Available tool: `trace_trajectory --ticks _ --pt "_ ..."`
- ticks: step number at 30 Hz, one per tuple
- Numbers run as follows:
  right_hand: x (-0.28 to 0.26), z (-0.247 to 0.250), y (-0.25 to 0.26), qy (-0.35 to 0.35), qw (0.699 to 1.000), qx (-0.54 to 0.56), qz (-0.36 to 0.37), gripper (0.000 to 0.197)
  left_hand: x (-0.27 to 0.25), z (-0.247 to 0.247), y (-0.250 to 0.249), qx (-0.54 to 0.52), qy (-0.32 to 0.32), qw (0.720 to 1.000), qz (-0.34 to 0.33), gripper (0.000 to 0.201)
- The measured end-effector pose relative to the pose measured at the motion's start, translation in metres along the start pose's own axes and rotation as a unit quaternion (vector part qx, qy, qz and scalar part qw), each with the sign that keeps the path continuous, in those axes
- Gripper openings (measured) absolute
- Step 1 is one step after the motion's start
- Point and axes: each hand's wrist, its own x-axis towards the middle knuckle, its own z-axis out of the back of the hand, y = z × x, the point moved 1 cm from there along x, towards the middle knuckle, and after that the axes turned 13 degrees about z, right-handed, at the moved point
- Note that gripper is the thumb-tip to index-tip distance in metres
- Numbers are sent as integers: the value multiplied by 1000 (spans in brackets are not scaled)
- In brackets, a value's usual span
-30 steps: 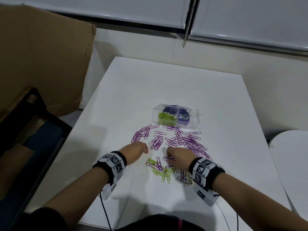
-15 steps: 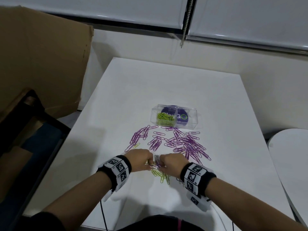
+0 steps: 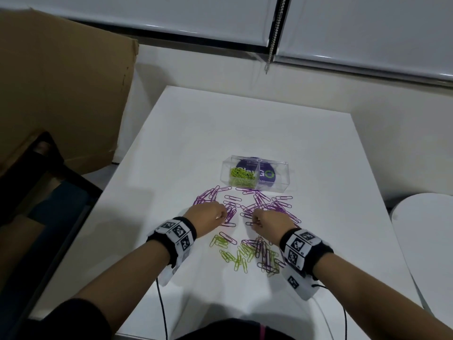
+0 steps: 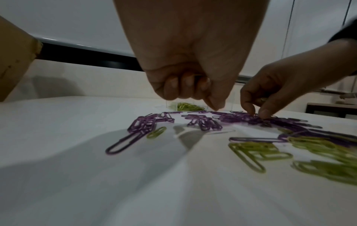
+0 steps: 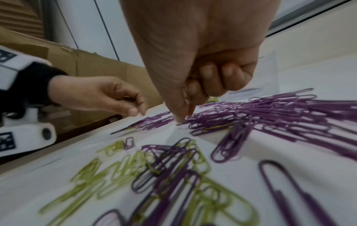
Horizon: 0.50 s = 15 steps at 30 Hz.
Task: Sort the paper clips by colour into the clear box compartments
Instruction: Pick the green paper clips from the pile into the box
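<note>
The clear box (image 3: 282,176) stands mid-table; its left compartment holds green clips (image 3: 241,176), and the right one shows only a purple label. Purple clips (image 3: 269,207) lie scattered in front of it. Nearer me is a mixed heap of green clips (image 3: 235,253) and purple ones. My left hand (image 3: 221,215) hovers with curled fingers over the purple clips (image 4: 203,122), and a greenish glint shows inside its fingers. With thumb and forefinger, my right hand (image 5: 182,118) pinches a clip at the near edge of the purple spread (image 5: 270,110); I cannot tell that clip's colour.
A large brown cardboard sheet (image 3: 61,99) leans at the left beyond the white table's edge (image 3: 127,168). A dark chair frame (image 3: 61,182) stands below it, and a round white surface (image 3: 424,229) sits at the right. Cables hang off the front edge.
Both hands have moved forward from the mixed green heap to the purple clips and have drawn apart. The green heap lies uncovered behind the wrists.
</note>
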Motion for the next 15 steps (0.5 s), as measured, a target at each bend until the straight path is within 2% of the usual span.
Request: trace_trajectory --ticks 6,9,15 --pt "4 -13 34 67 996 -22 57 33 -6 -7 9 94 63 993 27 35" --pt "9 -19 41 56 996 -27 63 27 -15 -14 13 102 50 992 50 46" --pt "7 -8 16 15 1000 -17 10 24 -28 -28 18 51 60 994 72 64"
